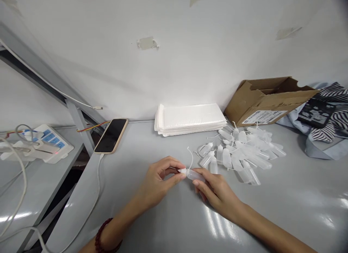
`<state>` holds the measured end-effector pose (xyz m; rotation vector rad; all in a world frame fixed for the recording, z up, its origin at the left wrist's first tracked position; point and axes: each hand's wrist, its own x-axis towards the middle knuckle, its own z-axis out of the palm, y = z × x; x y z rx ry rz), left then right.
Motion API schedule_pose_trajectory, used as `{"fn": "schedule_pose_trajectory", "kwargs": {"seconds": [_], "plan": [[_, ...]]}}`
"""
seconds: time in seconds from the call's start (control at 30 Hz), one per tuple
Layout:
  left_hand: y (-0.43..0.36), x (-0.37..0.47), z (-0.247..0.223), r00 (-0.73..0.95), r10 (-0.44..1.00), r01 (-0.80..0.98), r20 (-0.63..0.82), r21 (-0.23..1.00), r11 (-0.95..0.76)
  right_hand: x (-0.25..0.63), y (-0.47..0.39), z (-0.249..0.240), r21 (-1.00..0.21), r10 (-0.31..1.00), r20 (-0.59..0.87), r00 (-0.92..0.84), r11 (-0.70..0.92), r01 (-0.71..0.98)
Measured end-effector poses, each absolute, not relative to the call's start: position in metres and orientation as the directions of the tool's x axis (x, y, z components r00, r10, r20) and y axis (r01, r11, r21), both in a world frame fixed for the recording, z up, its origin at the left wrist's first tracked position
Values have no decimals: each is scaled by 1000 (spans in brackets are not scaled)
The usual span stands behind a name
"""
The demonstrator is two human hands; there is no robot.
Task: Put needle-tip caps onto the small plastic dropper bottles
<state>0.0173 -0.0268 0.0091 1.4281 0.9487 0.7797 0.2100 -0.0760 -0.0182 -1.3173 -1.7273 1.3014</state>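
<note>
- The left hand (pixel 160 180) and the right hand (pixel 214 189) meet over the middle of the grey bench (pixel 168 224), near its front edge, and share one small bottle (pixel 193 174).
- The small bottle is soft translucent plastic, a slim cylinder lying sideways; right fingers curl shut around its body, left thumb and forefinger pinch its white cap end (pixel 183 171), from which a thin strap loops up.
- A heap of like bottles (pixel 239 153) lies just beyond the right hand, toward the back right.
- A flat stack of white padded pouches (pixel 190 119) sits at the back edge against the wall.
- An open cardboard box (pixel 268 99) lies tipped at the back right; its label is too small to read.
- A phone (pixel 111 135) leans at the back left corner, cable attached.
- The glossy bench top is bare along the front right.
</note>
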Motion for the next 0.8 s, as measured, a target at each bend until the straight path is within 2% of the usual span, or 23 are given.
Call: {"fn": "schedule_pose_trajectory", "kwargs": {"seconds": [0.1,0.17,0.27,0.37,0.43,0.53,0.63,0.8], "plan": [[-26,15,8,481,874,96,-73,995,30,209,-76,-15,-936,937,-92,-338,34,350],[-25,14,8,514,856,93,-56,996,9,209,-75,-12,-953,928,-138,-345,-29,303],[-24,12,10,557,831,102,-14,993,-52,209,-73,-11,-952,858,-302,-416,-291,90],[-25,11,13,567,824,104,19,990,-94,210,-69,-13,-826,742,-398,-539,-545,-141],[-26,11,14,569,821,98,37,989,-112,210,-68,-14,-761,704,-408,-581,-614,-210],[-27,11,13,566,824,70,33,994,-88,210,-68,-16,-755,711,-395,-582,-612,-235],[-27,12,10,551,834,4,-12,1000,11,210,-70,-18,-810,746,-364,-558,-549,-206],[-24,15,6,514,834,-28,-201,968,251,208,-73,-16,-924,827,-308,-470,-377,-59]]}}
